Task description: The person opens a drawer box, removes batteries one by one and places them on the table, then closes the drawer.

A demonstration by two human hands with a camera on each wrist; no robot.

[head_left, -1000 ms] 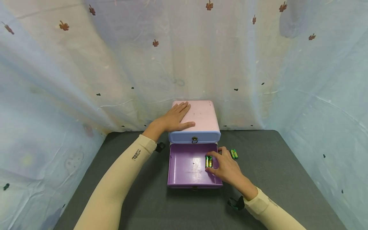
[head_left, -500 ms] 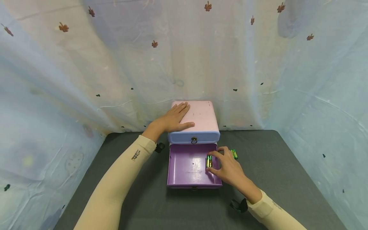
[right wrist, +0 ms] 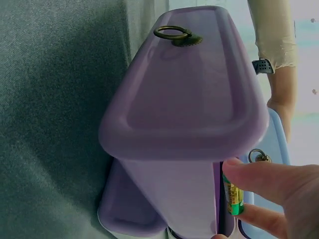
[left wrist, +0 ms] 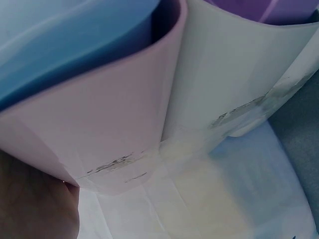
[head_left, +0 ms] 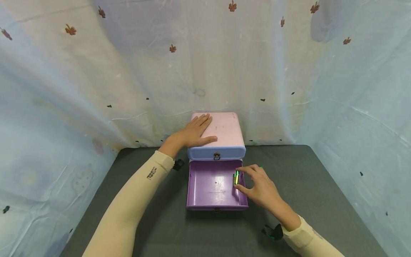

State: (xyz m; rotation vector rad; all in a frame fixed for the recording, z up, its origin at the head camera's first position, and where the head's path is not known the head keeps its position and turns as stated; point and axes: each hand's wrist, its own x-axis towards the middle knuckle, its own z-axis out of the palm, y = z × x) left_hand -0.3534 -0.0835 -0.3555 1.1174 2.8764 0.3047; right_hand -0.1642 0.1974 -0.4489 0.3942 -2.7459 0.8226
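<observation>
Backdrop, head view: A pale, leaf-patterned curtain [head_left: 205, 71] hangs behind a dark grey table [head_left: 160, 232].
Cabinet: A pink-topped cabinet [head_left: 226, 128] stands at the middle of the table's back edge, its blue drawer [head_left: 199, 154] above a purple drawer [head_left: 205, 192] pulled out toward the front edge.
Left hand: The left hand [head_left: 194, 132] rests flat on the cabinet's top by its left edge, fingers extended, gripping nothing.
Right hand: At the purple drawer's right edge, the right hand [head_left: 260, 184] pinches a green-and-gold battery [head_left: 237, 177] between thumb and fingertips.
Cabinet side, left wrist view: Scuffs mark the pink side and the white lower shell [left wrist: 227, 64]; the left hand's fingers are out of sight.
Drawer front, right wrist view: A brass-coloured ring pull [right wrist: 172, 34] hangs on the purple drawer; beyond it, thumb and finger hold the battery.
</observation>
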